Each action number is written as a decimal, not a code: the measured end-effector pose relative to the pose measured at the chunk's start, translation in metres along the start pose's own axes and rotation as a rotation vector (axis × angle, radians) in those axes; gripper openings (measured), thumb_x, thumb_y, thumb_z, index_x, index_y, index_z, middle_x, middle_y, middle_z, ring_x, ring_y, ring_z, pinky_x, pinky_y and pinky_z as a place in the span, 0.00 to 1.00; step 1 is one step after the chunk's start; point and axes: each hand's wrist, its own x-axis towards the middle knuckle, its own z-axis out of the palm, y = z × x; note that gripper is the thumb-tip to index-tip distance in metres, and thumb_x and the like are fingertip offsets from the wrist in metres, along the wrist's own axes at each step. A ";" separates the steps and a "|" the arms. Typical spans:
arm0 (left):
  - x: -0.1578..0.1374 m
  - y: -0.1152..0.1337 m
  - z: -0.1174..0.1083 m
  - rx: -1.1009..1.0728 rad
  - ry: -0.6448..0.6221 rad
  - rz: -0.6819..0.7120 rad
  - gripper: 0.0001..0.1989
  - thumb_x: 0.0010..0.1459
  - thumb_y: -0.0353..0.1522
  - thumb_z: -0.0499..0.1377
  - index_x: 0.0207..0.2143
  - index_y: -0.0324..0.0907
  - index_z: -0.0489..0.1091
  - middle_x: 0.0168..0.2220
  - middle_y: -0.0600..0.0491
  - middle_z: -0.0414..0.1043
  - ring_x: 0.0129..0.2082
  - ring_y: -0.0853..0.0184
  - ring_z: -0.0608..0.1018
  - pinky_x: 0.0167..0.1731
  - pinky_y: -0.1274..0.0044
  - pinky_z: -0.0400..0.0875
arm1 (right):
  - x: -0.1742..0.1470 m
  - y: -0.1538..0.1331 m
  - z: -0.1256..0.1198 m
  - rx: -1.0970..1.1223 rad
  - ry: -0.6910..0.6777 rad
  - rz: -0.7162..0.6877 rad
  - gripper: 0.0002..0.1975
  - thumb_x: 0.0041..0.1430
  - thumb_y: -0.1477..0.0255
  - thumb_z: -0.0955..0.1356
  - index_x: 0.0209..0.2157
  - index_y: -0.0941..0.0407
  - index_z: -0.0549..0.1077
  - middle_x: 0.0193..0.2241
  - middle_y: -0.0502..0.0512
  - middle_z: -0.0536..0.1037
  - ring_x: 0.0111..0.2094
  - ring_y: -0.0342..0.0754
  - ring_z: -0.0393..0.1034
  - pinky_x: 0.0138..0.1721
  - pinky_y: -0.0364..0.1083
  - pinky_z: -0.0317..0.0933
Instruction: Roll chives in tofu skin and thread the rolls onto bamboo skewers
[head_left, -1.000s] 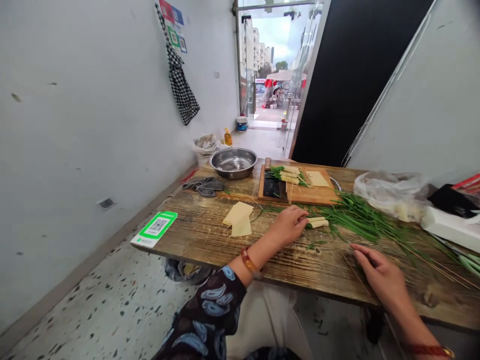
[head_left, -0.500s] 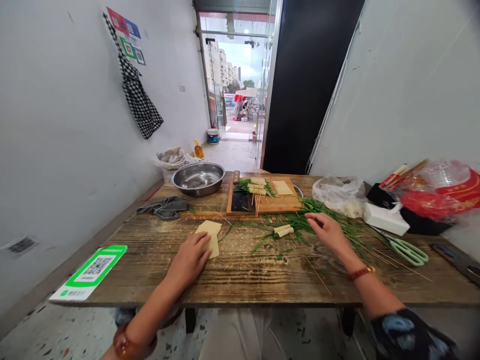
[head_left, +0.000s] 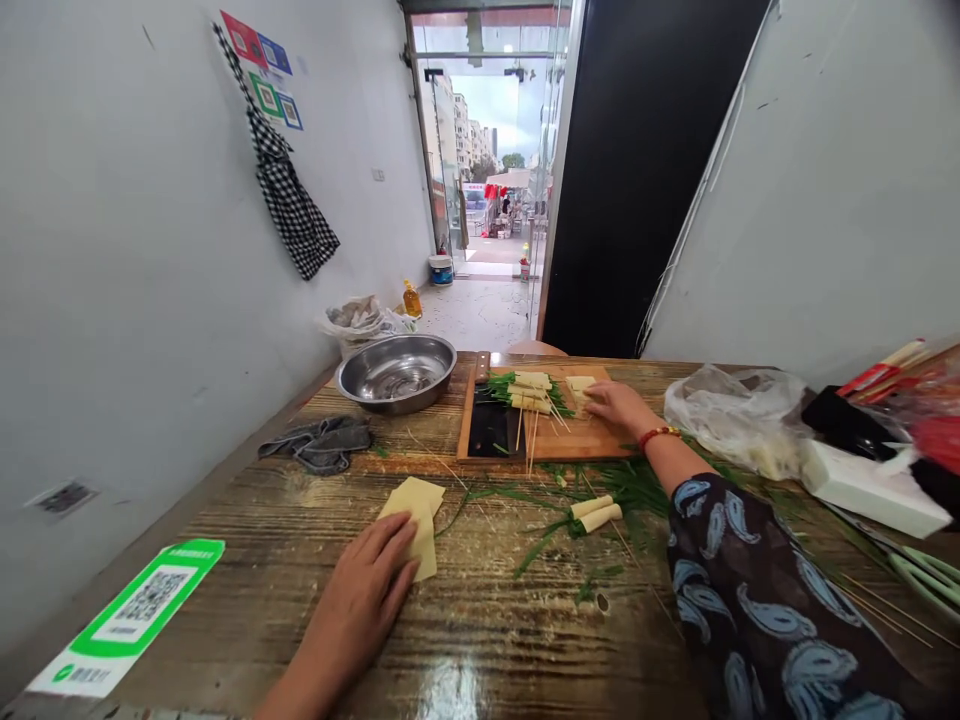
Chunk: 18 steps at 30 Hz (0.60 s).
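Tofu sheets (head_left: 414, 520) lie pinned flat under the open left hand (head_left: 367, 598); the right hand (head_left: 611, 402), open and empty, touches a far sheet (head_left: 579, 384) on the board (head_left: 585, 440).

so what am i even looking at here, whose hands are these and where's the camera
The camera sits on a person's head, looking forward and down over a wooden table, so both hands are their own. The left hand lies flat on pale thin sheets. The right hand reaches to the cutting board, touching another sheet beside finished skewered rolls. Two more rolls lie among green chives. There is also a steel bowl. Neither hand grips anything.
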 end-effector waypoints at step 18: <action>0.000 -0.004 0.008 -0.005 0.048 -0.003 0.15 0.61 0.34 0.52 0.49 0.42 0.69 0.51 0.45 0.71 0.51 0.57 0.73 0.51 0.63 0.69 | -0.053 -0.034 -0.064 0.930 0.511 0.344 0.21 0.57 0.54 0.61 0.40 0.57 0.71 0.30 0.56 0.78 0.30 0.47 0.73 0.30 0.46 0.68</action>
